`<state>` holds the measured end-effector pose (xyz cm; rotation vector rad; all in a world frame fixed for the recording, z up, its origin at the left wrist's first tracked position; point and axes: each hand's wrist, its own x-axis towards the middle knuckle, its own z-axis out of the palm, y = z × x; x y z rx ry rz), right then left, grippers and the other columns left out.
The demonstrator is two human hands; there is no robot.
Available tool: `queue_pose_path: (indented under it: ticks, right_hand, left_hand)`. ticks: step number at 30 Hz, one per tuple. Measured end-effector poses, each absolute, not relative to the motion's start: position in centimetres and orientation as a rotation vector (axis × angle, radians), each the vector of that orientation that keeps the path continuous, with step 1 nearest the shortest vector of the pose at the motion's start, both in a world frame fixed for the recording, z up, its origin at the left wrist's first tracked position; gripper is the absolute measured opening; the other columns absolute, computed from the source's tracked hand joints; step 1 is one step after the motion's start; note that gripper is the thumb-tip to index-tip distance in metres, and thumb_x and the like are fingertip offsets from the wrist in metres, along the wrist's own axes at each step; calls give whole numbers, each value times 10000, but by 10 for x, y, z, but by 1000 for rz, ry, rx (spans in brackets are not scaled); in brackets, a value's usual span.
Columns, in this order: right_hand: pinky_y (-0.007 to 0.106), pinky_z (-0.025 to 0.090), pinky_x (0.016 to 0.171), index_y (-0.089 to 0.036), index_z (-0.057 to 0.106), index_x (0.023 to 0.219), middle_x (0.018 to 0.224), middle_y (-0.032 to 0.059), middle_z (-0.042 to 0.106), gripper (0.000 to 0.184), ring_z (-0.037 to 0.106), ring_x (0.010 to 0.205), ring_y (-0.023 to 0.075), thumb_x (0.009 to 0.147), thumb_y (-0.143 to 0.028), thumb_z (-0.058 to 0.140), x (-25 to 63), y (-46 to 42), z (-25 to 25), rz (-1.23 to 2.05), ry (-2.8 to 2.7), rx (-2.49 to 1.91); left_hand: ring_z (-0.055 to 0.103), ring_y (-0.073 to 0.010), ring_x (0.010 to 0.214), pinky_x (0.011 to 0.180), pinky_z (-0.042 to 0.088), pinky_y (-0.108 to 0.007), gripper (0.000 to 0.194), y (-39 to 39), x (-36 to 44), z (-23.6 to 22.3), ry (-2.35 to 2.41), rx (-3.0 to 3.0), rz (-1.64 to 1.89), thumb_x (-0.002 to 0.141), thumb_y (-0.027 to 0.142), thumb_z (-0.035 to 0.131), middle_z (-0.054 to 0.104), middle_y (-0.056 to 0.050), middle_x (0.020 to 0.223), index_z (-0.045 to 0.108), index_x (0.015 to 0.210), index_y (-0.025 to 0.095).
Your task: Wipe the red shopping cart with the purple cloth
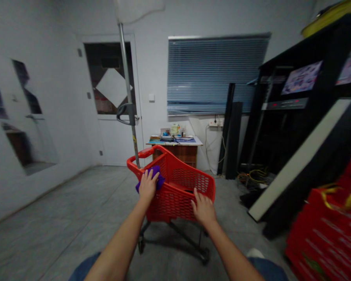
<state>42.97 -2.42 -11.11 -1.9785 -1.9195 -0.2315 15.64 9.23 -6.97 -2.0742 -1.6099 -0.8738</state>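
A small red plastic shopping cart (175, 205) with perforated basket walls stands on a dark wheeled frame in front of me. My left hand (148, 184) is closed over a purple cloth (160, 180), pressing it against the near side of the basket just below the handle (144, 153). Farther along the same side, my right hand (204, 208) grips the upper rim, its index finger stretched out and its thumb on the outer wall. The fingers beyond the rim are partly hidden. A dark patch shows inside the basket beside my index finger.
A metal pole (125, 66) with a grey grip rises behind the cart handle. Against the back wall is a cluttered desk (175, 150). On the right are leaning panels (298, 164), loose cables (256, 175), a black rack and stacked red boxes (324, 230).
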Motion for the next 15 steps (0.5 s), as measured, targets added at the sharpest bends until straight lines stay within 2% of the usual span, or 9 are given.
queue_pose_path:
  ticks: [3, 9, 12, 14, 15]
  right_hand:
    - [430, 391, 975, -181, 326, 1550, 1362, 158, 592, 609, 569, 1129, 309, 995, -431, 355, 414, -32, -113, -268, -1878, -2024]
    - [486, 390, 1000, -161, 380, 1525, 1424, 178, 557, 608, 597, 1142, 330, 995, -458, 342, 389, -32, -109, -203, -1818, -2060]
    - [426, 389, 1043, -140, 481, 1461, 1397, 146, 593, 555, 564, 1244, 282, 1015, -388, 264, 406, -28, -106, -59, -1902, -1969]
    - [401, 322, 1122, -144, 524, 1430, 1412, 114, 587, 536, 480, 1349, 257, 1014, -342, 250, 426, -26, -107, -67, -1957, -1885]
    - [398, 315, 1132, -145, 551, 1406, 1396, 112, 602, 533, 496, 1334, 249, 1012, -329, 243, 437, -26, -109, -55, -1968, -1870]
  left_hand:
    - [366, -315, 1447, 1172, 329, -540, 390, 91, 162, -75, -1664, -2040, -935, 977, 262, 457, 522, -109, 1484, 632, 1326, 260]
    - [391, -306, 1431, 1167, 350, -530, 386, 52, 239, -112, -1594, -2211, -988, 985, 260, 445, 545, -90, 1458, 629, 1323, 290]
    - [413, -300, 1419, 1158, 364, -541, 391, 40, 256, -121, -1537, -2294, -992, 981, 275, 468, 538, -76, 1467, 604, 1345, 319]
    - [427, -293, 1412, 1163, 358, -540, 392, 43, 250, -119, -1480, -2339, -963, 979, 292, 486, 546, -61, 1462, 592, 1354, 342]
    - [427, -289, 1413, 1167, 354, -536, 392, 47, 243, -117, -1469, -2343, -952, 979, 297, 489, 548, -59, 1462, 589, 1355, 347]
